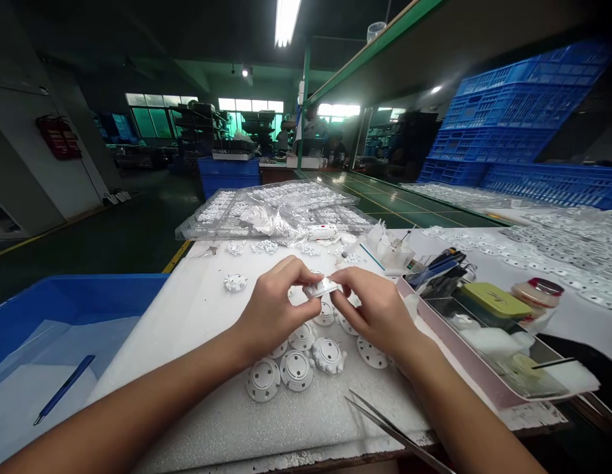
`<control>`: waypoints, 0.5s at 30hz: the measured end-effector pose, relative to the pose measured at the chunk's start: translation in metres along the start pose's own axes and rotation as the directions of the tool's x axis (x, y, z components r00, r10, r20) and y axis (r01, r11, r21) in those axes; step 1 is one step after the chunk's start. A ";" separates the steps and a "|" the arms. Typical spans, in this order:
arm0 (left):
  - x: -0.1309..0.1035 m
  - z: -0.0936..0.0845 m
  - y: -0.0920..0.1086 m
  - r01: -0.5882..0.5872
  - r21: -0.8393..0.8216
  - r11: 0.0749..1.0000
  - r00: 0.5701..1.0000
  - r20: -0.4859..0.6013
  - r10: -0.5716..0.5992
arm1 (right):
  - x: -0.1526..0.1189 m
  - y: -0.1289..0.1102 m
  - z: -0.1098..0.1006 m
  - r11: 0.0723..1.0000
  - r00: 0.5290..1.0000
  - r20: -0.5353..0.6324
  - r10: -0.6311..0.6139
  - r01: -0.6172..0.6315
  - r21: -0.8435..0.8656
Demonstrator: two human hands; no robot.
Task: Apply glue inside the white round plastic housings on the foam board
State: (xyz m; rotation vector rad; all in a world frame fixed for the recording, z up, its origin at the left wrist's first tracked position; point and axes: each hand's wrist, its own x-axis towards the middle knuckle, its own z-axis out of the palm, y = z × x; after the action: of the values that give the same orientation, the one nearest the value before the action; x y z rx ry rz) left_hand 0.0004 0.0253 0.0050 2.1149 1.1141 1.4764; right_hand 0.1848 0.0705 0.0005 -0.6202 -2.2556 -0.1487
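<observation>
Fingers (303, 268) of the left hand (276, 296) pinch a round white part (322, 288) from its left side, closed down to the part's thickness. The right hand (378, 306) has thumb and fingertips drawn close together at the part's other edge; whether they grip it or only touch it is hard to tell from here. The part is held above a white work surface (187, 313), over a cluster of similar white discs (297, 370) with dark holes. A single white disc (235, 282) lies apart, left of the left hand. Tweezers (385, 424) lie near the front edge, tips apart. Farther back, small white pieces (264, 246) sit in loose heaps before stacked clear trays (187, 229). To the right stands a pink-sided box (449, 349) of supplies; to the left, a blue bin (138, 289) contains a blue pen (64, 390).
</observation>
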 end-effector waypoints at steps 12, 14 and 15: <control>-0.005 0.004 0.006 0.213 -0.232 0.949 0.953 0.265 -0.149 | -0.022 0.009 0.003 0.959 0.922 -0.270 -0.278 0.249 -0.137; -0.002 0.001 0.007 0.200 -0.211 0.957 0.959 0.242 -0.147 | -0.021 0.007 0.005 0.969 0.937 -0.251 -0.242 0.221 -0.110; 0.002 -0.003 0.007 0.192 -0.192 0.963 0.962 0.229 -0.146 | -0.020 0.006 0.006 0.977 0.945 -0.250 -0.209 0.194 -0.084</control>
State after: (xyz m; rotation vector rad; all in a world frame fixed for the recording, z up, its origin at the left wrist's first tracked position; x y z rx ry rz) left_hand 0.0012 0.0214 0.0117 1.9251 0.9842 1.1998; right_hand 0.1952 0.0696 -0.0182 -0.3734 -2.0620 -0.3770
